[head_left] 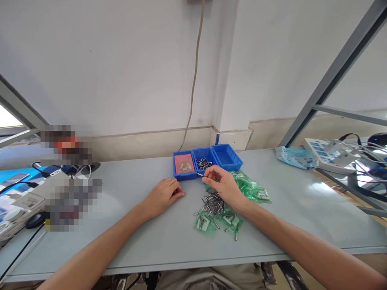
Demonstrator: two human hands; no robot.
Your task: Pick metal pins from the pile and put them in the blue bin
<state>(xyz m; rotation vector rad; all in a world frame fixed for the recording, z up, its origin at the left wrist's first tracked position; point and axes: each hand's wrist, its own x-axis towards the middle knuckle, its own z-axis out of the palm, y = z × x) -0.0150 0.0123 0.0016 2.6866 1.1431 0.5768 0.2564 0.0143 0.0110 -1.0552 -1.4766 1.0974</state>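
Note:
My right hand (222, 183) pinches a small metal pin (200, 175) between thumb and fingers, just in front of the middle blue bin (204, 162), which holds several pins. My left hand (163, 195) rests on the grey table (136, 237) with fingers curled, its fingertips near the left blue bin (184, 165), which contains a pink pad. A pile of loose metal pins (213, 203) and small green plastic bags (250, 187) lies under and beside my right wrist. The right blue bin (227, 156) looks empty.
A power strip with cables (329, 155) and a blue packet (292, 156) lie at the right. Devices and cables (27, 193) crowd the left end. A grey metal frame post (326, 82) slants up at right. A cord (195, 76) hangs down the wall.

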